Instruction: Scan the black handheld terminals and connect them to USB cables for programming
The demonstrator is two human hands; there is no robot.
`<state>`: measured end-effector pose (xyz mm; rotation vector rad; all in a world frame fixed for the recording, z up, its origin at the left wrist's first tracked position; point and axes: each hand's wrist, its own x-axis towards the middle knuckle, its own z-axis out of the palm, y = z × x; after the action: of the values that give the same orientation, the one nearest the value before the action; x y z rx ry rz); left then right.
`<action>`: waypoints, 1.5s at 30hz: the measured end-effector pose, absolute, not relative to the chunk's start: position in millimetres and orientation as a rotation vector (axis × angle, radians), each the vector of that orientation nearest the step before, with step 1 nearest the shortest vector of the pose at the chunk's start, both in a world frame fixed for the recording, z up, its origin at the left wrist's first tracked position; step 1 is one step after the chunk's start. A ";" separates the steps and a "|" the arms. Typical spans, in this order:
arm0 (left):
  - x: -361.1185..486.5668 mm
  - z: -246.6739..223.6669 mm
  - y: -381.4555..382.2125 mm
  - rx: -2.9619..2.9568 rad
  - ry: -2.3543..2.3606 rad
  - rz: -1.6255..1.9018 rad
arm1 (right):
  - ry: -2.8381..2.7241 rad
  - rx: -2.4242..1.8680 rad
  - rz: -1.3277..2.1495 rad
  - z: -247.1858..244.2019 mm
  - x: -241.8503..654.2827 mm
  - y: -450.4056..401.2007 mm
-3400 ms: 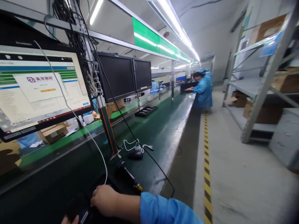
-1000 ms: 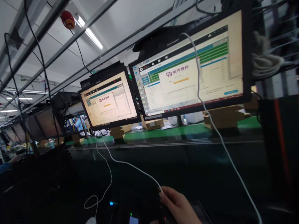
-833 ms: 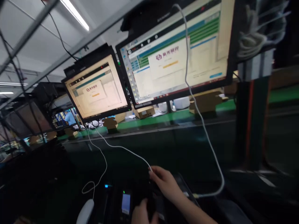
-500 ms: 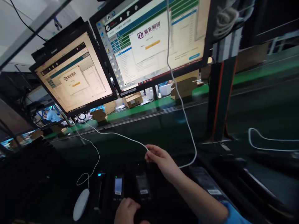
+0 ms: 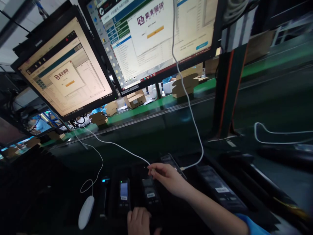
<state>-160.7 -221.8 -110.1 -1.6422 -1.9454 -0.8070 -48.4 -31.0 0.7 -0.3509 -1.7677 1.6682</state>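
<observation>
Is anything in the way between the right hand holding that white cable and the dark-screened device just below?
Nothing visible stands between the right hand, pinching the white cable, and the dark-screened device. Another cable hangs farther right, outside that gap.

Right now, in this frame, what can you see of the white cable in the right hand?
The white cable is thin and smooth, with a plastic-looking sheath. It emerges beneath the monitor on the left and bends slackly down and rightward to the right hand, whose thumb and fingers pinch it. The fingers hide its near end, so I cannot tell whether it touches the dark-screened device just below.
</observation>
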 end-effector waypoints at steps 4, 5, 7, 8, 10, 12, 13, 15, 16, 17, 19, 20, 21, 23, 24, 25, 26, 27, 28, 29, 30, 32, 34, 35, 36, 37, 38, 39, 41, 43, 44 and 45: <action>-149.4 -97.9 -226.8 -1.634 -2.098 -0.783 | -1.825 -0.409 1.562 -6.8 -53.8 -31.6; -146.2 -93.3 -227.3 -1.636 -2.137 -0.757 | -1.840 -0.429 1.532 -8.9 -54.8 -32.1; -139.7 -83.4 -226.4 -1.645 -2.213 -0.667 | -1.864 -0.448 1.493 -12.7 -56.5 -33.8; -136.5 -78.4 -225.1 -1.646 -2.258 -0.605 | -1.875 -0.451 1.480 -14.1 -57.1 -35.0; -130.6 -68.9 -221.2 -1.631 -2.360 -0.452 | -1.900 -0.459 1.449 -15.9 -57.8 -37.5; -125.7 -60.9 -216.6 -1.613 -2.457 -0.294 | -1.936 -0.459 1.414 -16.5 -58.0 -39.6; -123.9 -57.8 -214.6 -1.608 -2.496 -0.232 | -1.951 -0.453 1.401 -16.6 -57.9 -40.3; -121.7 -53.8 -211.5 -1.606 -2.548 -0.155 | -1.970 -0.436 1.385 -16.7 -57.6 -40.9; -121.2 -53.0 -210.6 -1.606 -2.560 -0.136 | -1.971 -0.430 1.381 -16.7 -57.4 -40.9; -121.1 -53.1 -210.2 -1.606 -2.562 -0.127 | -1.970 -0.425 1.379 -16.6 -57.0 -40.9; -121.6 -55.2 -210.5 -1.608 -2.537 -0.134 | -1.967 -0.418 1.378 -16.1 -56.2 -41.1; -122.0 -56.8 -211.0 -1.609 -2.515 -0.145 | -1.965 -0.412 1.379 -15.6 -55.7 -41.4; -122.5 -58.4 -211.4 -1.610 -2.492 -0.158 | -1.965 -0.406 1.379 -15.1 -55.2 -41.8; -123.3 -61.0 -212.2 -1.611 -2.456 -0.174 | -1.965 -0.398 1.380 -14.1 -54.3 -42.9; -123.7 -61.7 -212.5 -1.614 -2.448 -0.176 | -1.965 -0.395 1.381 -13.8 -54.0 -43.4; -123.9 -62.1 -212.6 -1.618 -2.447 -0.175 | -1.966 -0.395 1.383 -13.6 -53.8 -43.8; -124.0 -62.2 -212.6 -1.621 -2.452 -0.174 | -1.966 -0.395 1.386 -13.6 -53.6 -44.1; -123.9 -62.1 -212.6 -1.622 -2.460 -0.176 | -1.964 -0.394 1.387 -13.7 -53.4 -44.3; -123.8 -62.0 -212.6 -1.620 -2.465 -0.178 | -1.964 -0.392 1.387 -13.9 -53.3 -44.4; -123.7 -61.9 -212.6 -1.615 -2.468 -0.178 | -1.965 -0.390 1.385 -14.2 -53.1 -44.3; -123.5 -61.9 -212.6 -1.609 -2.467 -0.181 | -1.966 -0.392 1.380 -14.6 -52.9 -44.2; -123.2 -62.0 -212.7 -1.607 -2.463 -0.188 | -1.969 -0.406 1.367 -15.5 -52.7 -43.9; -123.2 -62.0 -212.7 -1.614 -2.466 -0.191 | -1.968 -0.427 1.360 -16.6 -52.9 -43.8; -123.3 -61.8 -212.6 -1.618 -2.470 -0.194 | -1.965 -0.433 1.358 -17.1 -53.0 -43.8; -123.4 -61.4 -212.5 -1.621 -2.474 -0.196 | -1.961 -0.438 1.359 -17.6 -53.2 -43.9; -123.5 -60.9 -212.2 -1.623 -2.478 -0.195 | -1.956 -0.444 1.365 -18.0 -53.4 -44.1; -123.5 -60.4 -212.0 -1.623 -2.480 -0.194 | -1.948 -0.451 1.382 -18.2 -53.4 -44.2; -123.5 -59.7 -211.7 -1.625 -2.481 -0.192 | -1.940 -0.459 1.407 -18.2 -53.3 -44.4; -123.4 -58.5 -211.1 -1.625 -2.489 -0.182 | -1.915 -0.479 1.462 -17.4 -52.4 -44.6; -123.2 -57.5 -210.7 -1.624 -2.495 -0.168 | -1.874 -0.477 1.512 -15.9 -51.1 -44.5; -123.2 -57.3 -210.5 -1.623 -2.497 -0.160 | -1.852 -0.469 1.528 -15.2 -50.5 -44.3; -123.3 -57.1 -210.4 -1.626 -2.494 -0.153 | -1.836 -0.463 1.537 -14.5 -50.1 -44.1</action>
<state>-123.3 -210.4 -57.1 -1.6258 -2.4942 -0.1525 -50.1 -44.1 -14.5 -0.4634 -1.8361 1.5369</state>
